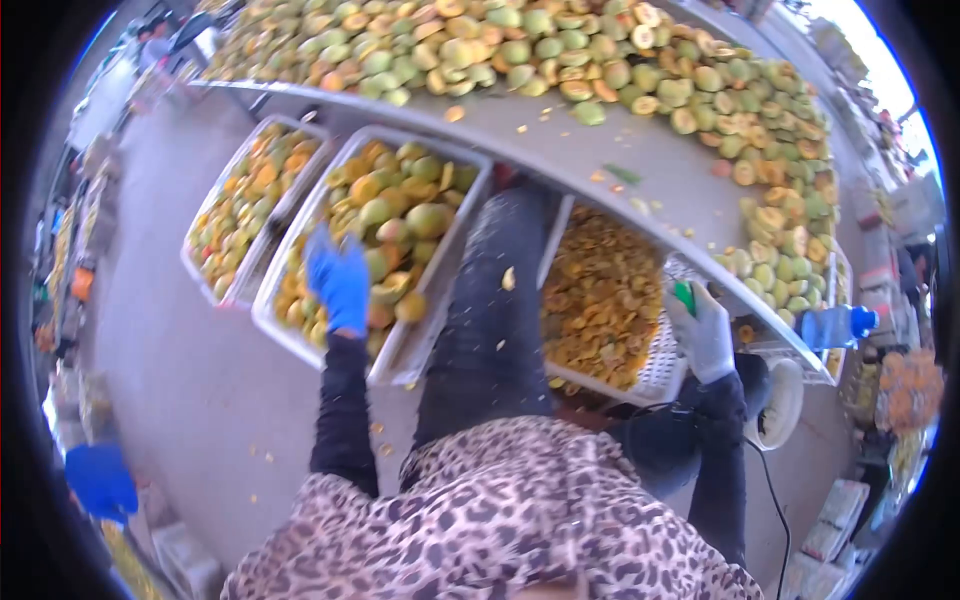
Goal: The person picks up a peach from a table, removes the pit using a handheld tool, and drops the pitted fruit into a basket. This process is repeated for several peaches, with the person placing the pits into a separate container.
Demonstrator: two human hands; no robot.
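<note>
My left hand [340, 280], in a blue glove, is over the white crate [264, 300] of green and orange fruit [392, 228] at my left. It is smeared by motion, and whether it holds anything cannot be made out. My right hand [702, 330], in a pale glove, is closed around a green-handled tool [685, 297], whose working end does not show. It hovers at the right side of a white basket [668, 364] filled with small orange-brown pieces [603, 290], just below the metal table's edge.
A metal table [560, 140] bears a large heap of halved fruit [520, 50]. Another fruit crate [258, 190] stands at far left. At right are a blue-capped bottle [838, 327], a white bucket [782, 405] and a black cable [778, 500]. A person [155, 50] is at upper left.
</note>
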